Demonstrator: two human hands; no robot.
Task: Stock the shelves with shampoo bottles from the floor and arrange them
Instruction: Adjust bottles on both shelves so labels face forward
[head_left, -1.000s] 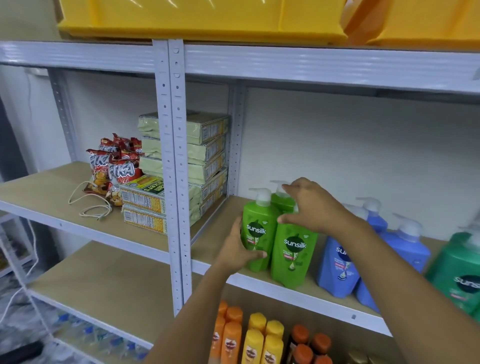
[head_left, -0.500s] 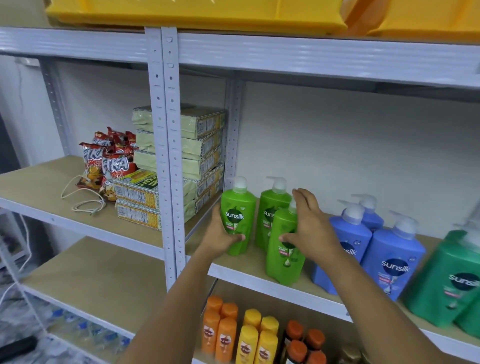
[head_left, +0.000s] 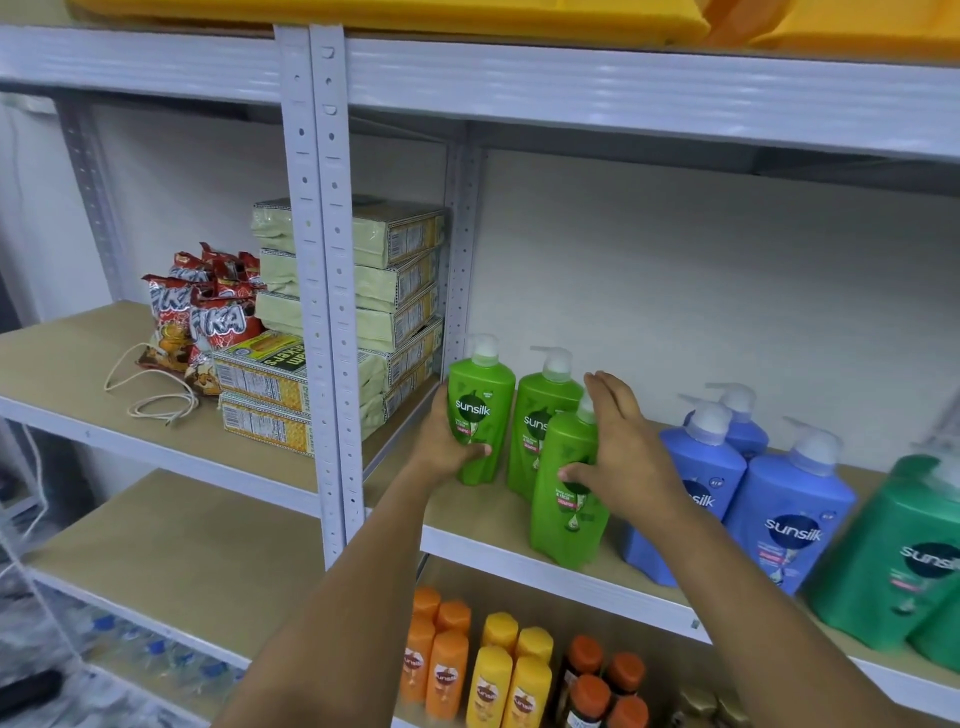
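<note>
Three light green Sunsilk pump bottles stand at the left end of the middle shelf (head_left: 519, 564). My left hand (head_left: 441, 452) grips the leftmost green bottle (head_left: 480, 405) low down, thumb across its front, close to the rear post. My right hand (head_left: 628, 457) holds the front green bottle (head_left: 569, 514) from its right side, thumb on the label and fingers reaching up behind the pump. The middle green bottle (head_left: 540, 415) stands between them, untouched and partly hidden.
Blue Sunsilk pump bottles (head_left: 789, 519) and dark green ones (head_left: 893, 561) fill the shelf to the right. Orange bottles (head_left: 441, 660) and yellow bottles (head_left: 506, 675) stand on the shelf below. Left of the upright post (head_left: 322, 260) are stacked cracker boxes (head_left: 400, 291), snack bags (head_left: 208, 322) and a cord (head_left: 156, 400).
My left hand slid its bottle left and back toward the post, uncovering the middle bottle. My right hand moved from the front bottle's top to its side.
</note>
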